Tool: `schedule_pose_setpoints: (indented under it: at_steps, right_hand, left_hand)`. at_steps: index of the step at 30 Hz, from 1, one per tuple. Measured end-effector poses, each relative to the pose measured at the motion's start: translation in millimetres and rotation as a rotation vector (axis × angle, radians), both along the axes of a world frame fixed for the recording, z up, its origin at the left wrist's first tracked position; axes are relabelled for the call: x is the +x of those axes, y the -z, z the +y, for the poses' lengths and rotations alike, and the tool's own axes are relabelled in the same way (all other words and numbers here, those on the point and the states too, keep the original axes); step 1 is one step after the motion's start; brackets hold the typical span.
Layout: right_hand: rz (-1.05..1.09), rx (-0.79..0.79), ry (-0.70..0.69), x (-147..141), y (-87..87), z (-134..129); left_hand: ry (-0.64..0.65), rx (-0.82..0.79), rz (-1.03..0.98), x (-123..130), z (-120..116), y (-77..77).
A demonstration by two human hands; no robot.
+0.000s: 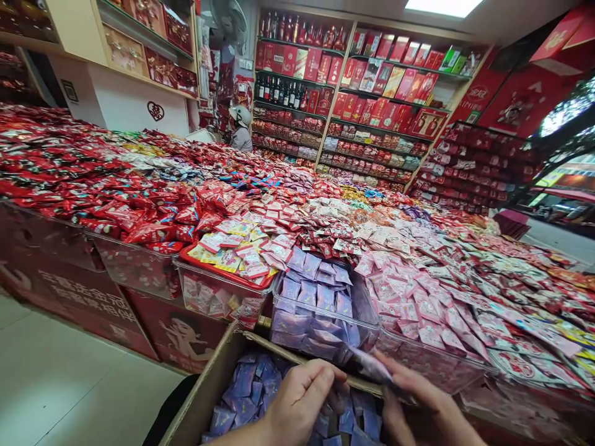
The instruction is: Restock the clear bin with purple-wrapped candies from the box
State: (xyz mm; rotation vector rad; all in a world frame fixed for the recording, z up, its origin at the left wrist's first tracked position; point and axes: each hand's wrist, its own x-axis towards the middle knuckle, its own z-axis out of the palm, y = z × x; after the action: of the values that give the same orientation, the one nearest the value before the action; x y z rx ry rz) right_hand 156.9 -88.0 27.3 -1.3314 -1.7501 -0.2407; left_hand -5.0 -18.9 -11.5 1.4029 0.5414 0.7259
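My right hand [425, 396], blurred by motion, grips a small purple candy packet [369, 365] between thumb and fingers, above the right side of a cardboard box [211, 378]. Over the middle of the box is my left hand [300, 396], its fingers curled inward; whatever they may hold is hidden. Loose purple packets [244, 396] lie inside the box below both hands. Just beyond its far edge stands a clear plastic bin [365, 303] with similar purple packets [309, 291] stacked in rows, upright toward the front.
Bins of pink packets [418, 303] and red packets [149, 223] flank the purple one. A red-rimmed tray [186, 255] holds yellow and white packets. Shelves [331, 93] with bottles and boxes line the back, where a person in a helmet [240, 127] is visible. Tiled floor [69, 371] lies left.
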Motion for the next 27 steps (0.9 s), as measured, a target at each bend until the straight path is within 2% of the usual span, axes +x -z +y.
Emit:
schedule_pose_setpoints:
  at_steps: [2,3,5,7,9,11,15,19,22,27]
  right_hand:
    - [-0.096,0.003,-0.002,-3,-35.3,23]
    - [-0.156,-0.037,-0.05,-6,-49.5,39]
    - [-0.234,-0.153,-0.097,-12,-67.4,77]
    - [-0.333,-0.282,-0.19,-18,-70.5,118]
    - [-0.443,-0.367,-0.256,-24,-62.8,153]
    - [-0.541,-0.407,-0.293,-29,-51.2,176]
    - [-0.634,-0.443,-0.379,-36,-34.6,188]
    - [-0.698,-0.524,-0.451,-38,-32.5,185]
    - [-0.749,-0.557,-0.421,-40,-33.4,187]
    - [-0.803,-0.523,-0.369,-45,-30.1,193]
  left_hand:
    - [0.003,0.057,0.05,0,1,0.1]
    - [-0.003,0.118,0.078,0,1,-0.1]
    - [-0.023,0.307,0.132,-1,1,0.0]
    - [-0.027,0.513,0.164,-2,2,1.2]
    - [-0.017,0.686,0.169,-3,4,4.5]
    - [0.006,0.809,0.167,-2,7,10.1]
    - [0.084,0.999,0.225,3,14,24.0]
    - [0.223,1.153,0.357,9,16,34.1]
    - [0.286,1.217,0.349,10,17,37.7]
    - [0.292,1.232,0.356,6,17,33.2]
